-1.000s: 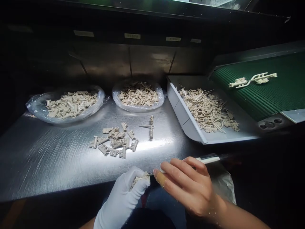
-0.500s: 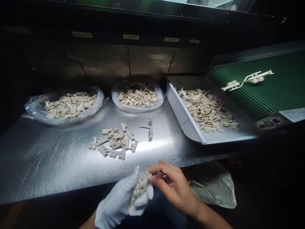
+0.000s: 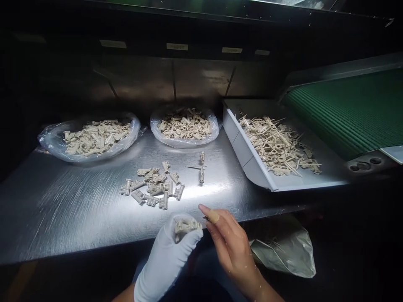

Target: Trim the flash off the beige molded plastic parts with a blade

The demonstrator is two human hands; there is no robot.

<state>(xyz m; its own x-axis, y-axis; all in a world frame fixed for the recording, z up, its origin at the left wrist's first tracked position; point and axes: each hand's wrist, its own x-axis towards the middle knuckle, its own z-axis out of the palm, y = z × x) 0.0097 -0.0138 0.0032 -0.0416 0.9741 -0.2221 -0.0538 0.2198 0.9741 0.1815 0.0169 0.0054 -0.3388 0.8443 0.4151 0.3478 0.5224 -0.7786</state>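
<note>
My left hand (image 3: pixel 166 256), in a white glove, grips a beige molded plastic part (image 3: pixel 185 226) at the table's front edge. My right hand (image 3: pixel 229 247), bare with a tan bandage on one finger, sits just right of it, not touching it. A small dark blade tip (image 3: pixel 205 218) shows by the bandaged finger, and the rest of the knife is hidden by my fingers. Ahead of my hands, a loose group of similar trimmed parts (image 3: pixel 151 186) lies on the brushed steel table (image 3: pixel 63 201).
Two clear plastic bags (image 3: pixel 53 144) (image 3: pixel 184 142) of beige parts stand at the back. A grey tray (image 3: pixel 252 161) of branched plastic runners is at the right, beside a green conveyor belt (image 3: pixel 346 117). A plastic bag (image 3: pixel 283 251) hangs below the table's right.
My right hand has drawn away from my left hand. My left hand now shows the part on top of its fingers. The branched runner on the green belt has gone from view.
</note>
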